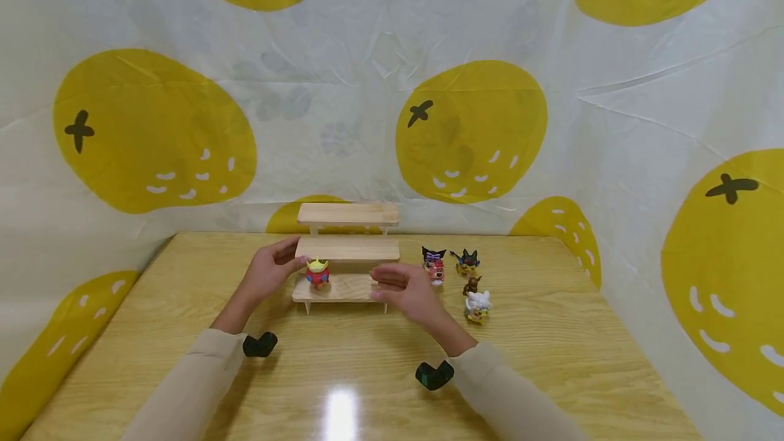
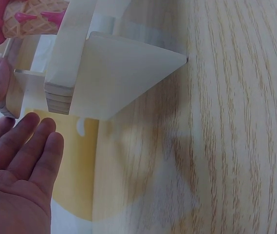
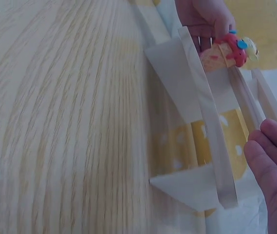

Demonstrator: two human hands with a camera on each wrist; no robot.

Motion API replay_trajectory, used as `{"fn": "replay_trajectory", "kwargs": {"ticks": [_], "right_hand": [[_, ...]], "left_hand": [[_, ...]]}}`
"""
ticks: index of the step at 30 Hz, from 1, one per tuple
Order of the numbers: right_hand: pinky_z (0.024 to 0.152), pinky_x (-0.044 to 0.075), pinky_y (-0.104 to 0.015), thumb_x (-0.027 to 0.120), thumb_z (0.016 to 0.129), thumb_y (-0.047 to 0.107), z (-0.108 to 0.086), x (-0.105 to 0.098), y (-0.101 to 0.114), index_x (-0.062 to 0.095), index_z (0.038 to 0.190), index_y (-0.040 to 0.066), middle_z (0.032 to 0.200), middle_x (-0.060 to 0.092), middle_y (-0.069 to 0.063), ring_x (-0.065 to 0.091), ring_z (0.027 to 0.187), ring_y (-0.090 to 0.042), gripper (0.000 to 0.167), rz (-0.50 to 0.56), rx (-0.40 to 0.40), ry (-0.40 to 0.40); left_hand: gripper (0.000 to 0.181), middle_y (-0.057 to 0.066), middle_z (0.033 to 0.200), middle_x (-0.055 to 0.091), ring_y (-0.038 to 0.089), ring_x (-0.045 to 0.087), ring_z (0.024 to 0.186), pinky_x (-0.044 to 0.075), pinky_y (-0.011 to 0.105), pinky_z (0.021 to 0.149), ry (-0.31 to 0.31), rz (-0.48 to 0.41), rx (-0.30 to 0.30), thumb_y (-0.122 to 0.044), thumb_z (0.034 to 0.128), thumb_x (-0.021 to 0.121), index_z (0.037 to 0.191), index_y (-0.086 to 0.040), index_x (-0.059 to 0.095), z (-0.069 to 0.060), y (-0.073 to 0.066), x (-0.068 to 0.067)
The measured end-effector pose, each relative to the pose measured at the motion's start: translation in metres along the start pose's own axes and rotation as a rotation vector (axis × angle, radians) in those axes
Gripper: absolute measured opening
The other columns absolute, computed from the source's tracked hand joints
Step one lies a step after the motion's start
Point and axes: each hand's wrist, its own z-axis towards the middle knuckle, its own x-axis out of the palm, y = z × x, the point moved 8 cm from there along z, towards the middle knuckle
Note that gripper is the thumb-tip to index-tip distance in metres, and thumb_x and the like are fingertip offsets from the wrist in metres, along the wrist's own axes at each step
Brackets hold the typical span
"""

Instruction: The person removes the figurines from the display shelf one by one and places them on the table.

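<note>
A three-tier wooden display stand (image 1: 348, 248) stands near the back of the table. On the left of its lowest tier sits a small figurine (image 1: 318, 274) with a green head, red body and waffle-cone base (image 3: 221, 57). My left hand (image 1: 268, 274) is at the stand's left end, its thumb beside the figurine and the middle tier. Its fingers look extended in the left wrist view, palm (image 2: 16, 190) showing. At the right end, my right hand (image 1: 412, 292) hovers by the lowest tier with fingers (image 3: 265, 163) nearly straight, holding nothing. Contact with the stand cannot be told.
Right of the stand are a figurine with black pointed ears (image 1: 434, 266), a yellow-and-black one (image 1: 467, 263), a small brown one (image 1: 471, 286) and a white-topped one (image 1: 478, 307). A fruit-patterned cloth (image 1: 343, 87) hangs behind the wooden table (image 1: 539, 373).
</note>
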Motion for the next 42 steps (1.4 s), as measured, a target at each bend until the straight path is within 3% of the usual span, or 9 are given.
{"fn": "replay_trajectory", "kwargs": {"ticks": [17, 23, 27, 34, 42], "right_hand": [[0.104, 0.059, -0.039, 0.076, 0.092, -0.004, 0.033, 0.049, 0.011, 0.063, 0.133, -0.011, 0.133, 0.066, -0.033, 0.065, 0.125, -0.048, 0.044, 0.023, -0.037, -0.019], [0.106, 0.058, -0.044, 0.080, 0.091, 0.004, 0.039, 0.061, 0.014, 0.065, 0.132, -0.005, 0.132, 0.070, -0.025, 0.068, 0.124, -0.041, 0.044, 0.022, -0.027, -0.036], [0.105, 0.059, -0.043, 0.083, 0.090, 0.011, 0.044, 0.066, 0.013, 0.067, 0.132, -0.002, 0.131, 0.071, -0.020, 0.070, 0.122, -0.037, 0.047, 0.014, -0.010, -0.059], [0.098, 0.062, -0.038, 0.085, 0.088, 0.009, 0.051, 0.073, 0.015, 0.069, 0.127, -0.001, 0.125, 0.074, -0.020, 0.074, 0.114, -0.033, 0.044, 0.011, -0.009, -0.114], [0.086, 0.064, -0.027, 0.087, 0.085, 0.012, 0.056, 0.080, 0.020, 0.075, 0.121, 0.006, 0.116, 0.078, -0.011, 0.076, 0.096, -0.015, 0.038, -0.058, 0.014, -0.159]], "left_hand": [[0.069, 0.026, 0.149, 0.058, 0.039, 0.062, 0.134, 0.054, 0.050, 0.108, -0.010, -0.031, 0.004, -0.031, 0.1019, 0.070, 0.158, -0.001, 0.043, 0.000, 0.002, -0.001], [0.068, 0.025, 0.148, 0.059, 0.039, 0.062, 0.135, 0.055, 0.047, 0.108, -0.012, -0.039, 0.003, -0.030, 0.1012, 0.071, 0.157, -0.001, 0.045, 0.001, 0.005, -0.001], [0.068, 0.025, 0.148, 0.059, 0.038, 0.062, 0.135, 0.055, 0.045, 0.108, -0.006, -0.038, 0.006, -0.031, 0.1017, 0.070, 0.157, -0.001, 0.045, 0.003, 0.005, 0.000], [0.064, 0.026, 0.148, 0.059, 0.039, 0.062, 0.134, 0.055, 0.045, 0.107, -0.013, -0.068, 0.015, -0.025, 0.1018, 0.070, 0.156, 0.000, 0.047, 0.004, 0.002, 0.002], [0.063, 0.026, 0.146, 0.061, 0.039, 0.063, 0.132, 0.059, 0.036, 0.103, -0.005, -0.078, 0.022, -0.024, 0.1027, 0.069, 0.157, -0.001, 0.045, 0.002, 0.000, 0.002]]}}
